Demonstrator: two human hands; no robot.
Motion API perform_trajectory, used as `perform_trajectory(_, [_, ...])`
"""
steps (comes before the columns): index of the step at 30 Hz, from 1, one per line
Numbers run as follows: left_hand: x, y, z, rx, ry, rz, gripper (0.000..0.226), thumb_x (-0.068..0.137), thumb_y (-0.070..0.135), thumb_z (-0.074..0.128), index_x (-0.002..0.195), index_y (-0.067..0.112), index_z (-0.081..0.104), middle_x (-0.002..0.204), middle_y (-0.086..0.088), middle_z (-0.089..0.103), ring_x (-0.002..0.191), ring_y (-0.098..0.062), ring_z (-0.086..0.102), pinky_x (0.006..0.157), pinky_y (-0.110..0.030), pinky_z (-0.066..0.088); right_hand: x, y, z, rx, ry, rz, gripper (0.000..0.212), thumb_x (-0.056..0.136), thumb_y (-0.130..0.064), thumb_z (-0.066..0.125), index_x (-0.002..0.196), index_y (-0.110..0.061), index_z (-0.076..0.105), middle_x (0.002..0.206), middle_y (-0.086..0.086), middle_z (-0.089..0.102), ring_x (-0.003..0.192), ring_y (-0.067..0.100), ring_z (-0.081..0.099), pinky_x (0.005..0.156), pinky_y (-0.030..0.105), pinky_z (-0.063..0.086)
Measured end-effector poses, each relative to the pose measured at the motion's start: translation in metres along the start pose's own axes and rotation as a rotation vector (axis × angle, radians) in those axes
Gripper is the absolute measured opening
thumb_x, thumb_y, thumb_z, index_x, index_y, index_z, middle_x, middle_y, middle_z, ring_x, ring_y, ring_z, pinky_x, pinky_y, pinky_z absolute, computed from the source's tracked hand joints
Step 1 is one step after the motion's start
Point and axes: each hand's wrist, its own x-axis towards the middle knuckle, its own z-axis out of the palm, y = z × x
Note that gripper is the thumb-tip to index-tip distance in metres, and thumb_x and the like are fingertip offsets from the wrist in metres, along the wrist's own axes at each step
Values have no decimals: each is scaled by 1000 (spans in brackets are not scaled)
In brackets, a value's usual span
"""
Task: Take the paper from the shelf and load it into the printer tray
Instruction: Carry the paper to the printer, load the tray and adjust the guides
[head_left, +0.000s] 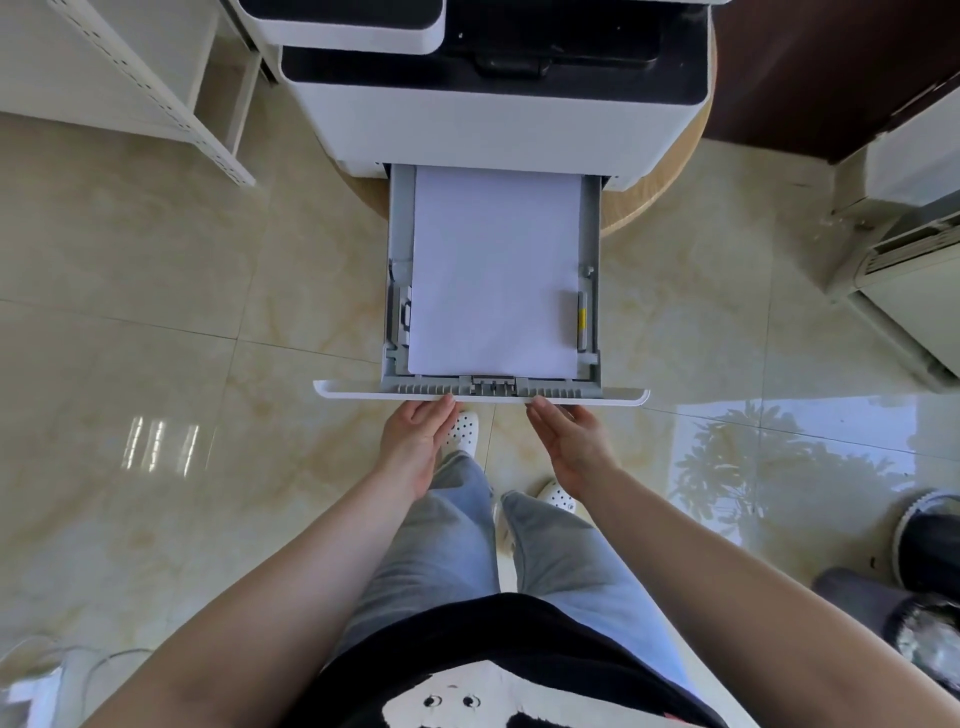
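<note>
So the printer tray (493, 387) is pulled all the way out of the white printer (493, 114) in the upper middle of the frame, and the paper (496, 270) is already lying flat inside it, a clean white stack sitting between the grey side guides and reaching back into the printer body. The near edge of the stack ends just short of the tray's white front panel.

Both bare arms reach up from the bottom of the frame and converge on that front panel. The left hand (415, 444) comes in from lower left, palm turned inward toward the other hand, fingers (441, 408) held straight and together with the tips touching the underside edge of the panel. The right hand (571, 447) mirrors it from the lower right, palm facing in, fingers (543, 410) flat and extended, tips right against the panel too. Neither hand is wrapped around anything (just open, flat palms resting on the front edge).

Under the hands you can see grey jeans and white clogs (460, 431) on the glossy tiled floor (156, 364). A white metal shelf (156, 88) stands in the upper left of the frame, well apart from the tray.
</note>
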Motion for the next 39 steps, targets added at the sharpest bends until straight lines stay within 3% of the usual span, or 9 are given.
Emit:
perform_trajectory(5, [5,14,15,17,10,120,23,83,9,70,100,-4,61,92,-9,73,85,-13,73,71,-15,54,3,-16,14,0,-20,-63,14,84,-3,66,95,3,59,90,8,68,78,10,72,79,18,57])
perform_trajectory(13, [43,55,53,52,9,242,11,81,15,73,82,5,67,74,-1,77,79,-12,74,70,-14,54,38,-54,58,-29,-9,-108,36,81,-10,71,111,7,60,99,10,70,99,20,68,96,28,51])
perform_trajectory(17, [71,79,74,139,-10,292,15,81,18,74,82,4,68,76,-4,75,77,-11,73,72,-16,54,63,-81,77,-171,33,-137,32,79,-22,75,101,-1,65,96,9,72,90,19,70,85,26,56])
perform_trajectory(21, [99,106,88,301,-39,330,40,76,18,79,101,-6,59,97,-21,70,81,-22,72,72,-21,56,83,-111,96,-676,3,-276,25,77,-41,73,82,-17,68,82,1,76,83,15,73,64,26,56])
perform_trajectory(23, [111,119,91,503,-29,391,39,71,28,82,91,0,63,89,-20,72,75,-25,71,64,-23,56,91,-120,106,-779,17,-345,26,73,-45,75,76,-21,69,77,-3,75,77,12,72,63,27,55])
perform_trajectory(26, [122,135,100,779,59,496,40,67,54,76,70,16,65,70,-4,74,68,-20,72,68,-35,58,104,-127,115,-810,110,-427,31,69,-50,76,77,-20,71,75,-2,75,74,12,71,63,29,53])
perform_trajectory(29, [128,146,108,947,171,545,47,69,68,63,64,21,67,64,5,73,66,-15,71,72,-40,58,115,-130,120,-836,161,-459,36,69,-52,75,82,-19,74,78,-2,76,77,16,72,73,36,58])
perform_trajectory(34, [131,150,115,1014,235,581,51,70,73,56,60,23,66,60,8,71,63,-10,69,68,-39,57,124,-133,125,-837,205,-491,27,69,-56,70,68,-29,71,74,-5,76,75,15,73,79,42,58])
perform_trajectory(39, [136,148,114,1023,266,589,57,66,79,51,58,24,66,57,11,70,58,-6,68,65,-34,56,127,-134,124,-868,243,-497,39,66,-62,68,74,-25,75,71,-6,75,72,14,72,75,41,59])
